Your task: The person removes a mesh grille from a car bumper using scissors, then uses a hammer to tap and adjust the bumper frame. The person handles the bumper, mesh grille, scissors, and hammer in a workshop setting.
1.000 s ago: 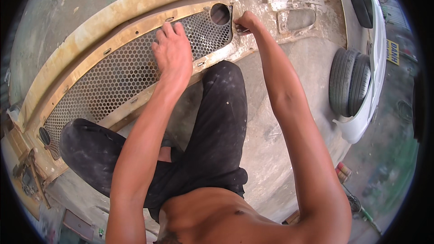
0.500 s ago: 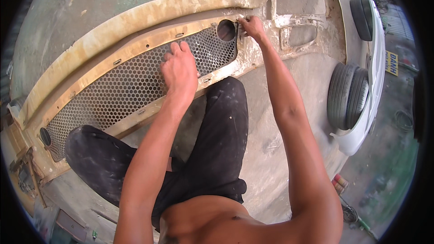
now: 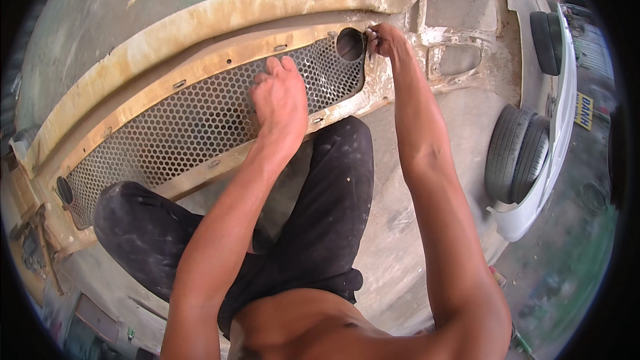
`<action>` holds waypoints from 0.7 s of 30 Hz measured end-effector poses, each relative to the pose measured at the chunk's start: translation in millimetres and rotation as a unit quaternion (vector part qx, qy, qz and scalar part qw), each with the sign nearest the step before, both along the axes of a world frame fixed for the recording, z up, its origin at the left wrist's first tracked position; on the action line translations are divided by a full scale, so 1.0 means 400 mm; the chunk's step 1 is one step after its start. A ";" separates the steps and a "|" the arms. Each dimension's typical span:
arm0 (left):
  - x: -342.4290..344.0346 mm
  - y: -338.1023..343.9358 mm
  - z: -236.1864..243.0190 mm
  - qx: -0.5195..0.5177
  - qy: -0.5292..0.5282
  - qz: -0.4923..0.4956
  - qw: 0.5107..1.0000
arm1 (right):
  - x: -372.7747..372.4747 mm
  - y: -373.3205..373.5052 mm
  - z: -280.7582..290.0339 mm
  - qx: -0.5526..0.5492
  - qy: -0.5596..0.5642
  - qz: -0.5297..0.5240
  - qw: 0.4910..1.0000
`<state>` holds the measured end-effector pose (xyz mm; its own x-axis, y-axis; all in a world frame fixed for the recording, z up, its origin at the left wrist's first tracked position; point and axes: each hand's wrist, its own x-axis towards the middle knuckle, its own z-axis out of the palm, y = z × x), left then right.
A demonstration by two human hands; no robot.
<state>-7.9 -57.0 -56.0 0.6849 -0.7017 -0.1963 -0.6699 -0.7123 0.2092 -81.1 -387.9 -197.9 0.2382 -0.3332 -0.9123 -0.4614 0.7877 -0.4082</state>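
A long weathered beige panel (image 3: 280, 0) lies before my legs, with a honeycomb metal mesh (image 3: 173, 127) set in its frame and a round opening (image 3: 350, 45) near the mesh's right end. My left hand (image 3: 279, 97) rests on the middle of the mesh, fingers bent and slightly apart, its fingertips touching the surface. My right hand (image 3: 385, 40) is closed at the frame's edge just right of the round opening; what its fingertips pinch is too small to make out.
Tyres (image 3: 517, 150) stand on the right beside a long white curved part (image 3: 560, 133), with another pair (image 3: 543, 43) farther back. A yellow sign (image 3: 583, 110) is behind them. A hammer-like tool (image 3: 45, 240) lies at the left, on the concrete floor (image 3: 120, 0).
The whole view has shifted, with the panel now farther right in the picture. Both hands stay at the same parts of the panel, with small movements of the fingers.
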 end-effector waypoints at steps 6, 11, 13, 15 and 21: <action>0.003 0.002 -0.002 -0.036 -0.002 0.000 0.999 | 0.008 0.023 0.054 -0.167 0.080 0.104 0.977; -0.017 -0.027 0.005 -0.015 -0.008 0.007 1.000 | 0.016 0.166 0.057 -0.125 -0.065 0.092 0.986; 0.015 0.007 -0.007 0.009 -0.011 0.025 1.000 | 0.084 0.356 0.150 -0.180 -0.032 0.165 0.969; 0.008 -0.003 -0.004 -0.001 0.018 0.015 1.000 | 0.077 0.350 0.146 -0.170 -0.039 0.110 0.979; -0.001 -0.004 0.013 0.006 0.015 -0.001 1.000 | 0.093 0.256 0.079 -0.019 -0.087 0.022 0.996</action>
